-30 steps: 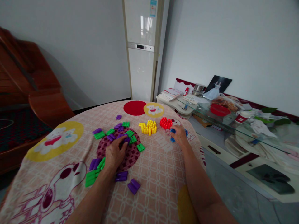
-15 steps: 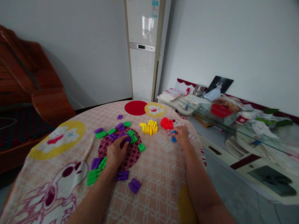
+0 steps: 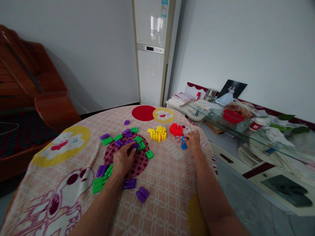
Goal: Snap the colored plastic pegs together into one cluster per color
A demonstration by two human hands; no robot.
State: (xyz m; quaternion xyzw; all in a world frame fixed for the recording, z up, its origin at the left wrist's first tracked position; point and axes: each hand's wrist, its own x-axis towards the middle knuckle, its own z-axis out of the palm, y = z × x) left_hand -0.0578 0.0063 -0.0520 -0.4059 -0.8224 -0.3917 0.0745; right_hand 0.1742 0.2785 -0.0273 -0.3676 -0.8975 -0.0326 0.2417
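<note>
My left hand [image 3: 124,159] is over the dark red circle in the middle of the cloth, its fingers curled down on a purple block [image 3: 135,146]. Around it lie several green blocks [image 3: 149,154] and purple blocks [image 3: 142,194], mostly in joined pairs. On the right, my right hand [image 3: 193,141] pinches a blue block [image 3: 183,139] between thumb and fingertips. Another blue block [image 3: 184,147] lies just below those fingertips. Beyond that hand, red blocks [image 3: 176,129] are grouped together, with a cluster of yellow blocks [image 3: 157,133] to their left.
A patterned cloth [image 3: 167,196] covers the round table. To the right stands a glass-topped cabinet [image 3: 216,118] with papers, a red bowl [image 3: 233,116] and a paper cup [image 3: 256,124]. A wooden chair [image 3: 51,101] is at left, a tall white air conditioner [image 3: 150,75] behind.
My right hand has shifted slightly with the blue block at its fingertips. My left hand stays nearly in place on the purple block. The whole view has moved a little.
</note>
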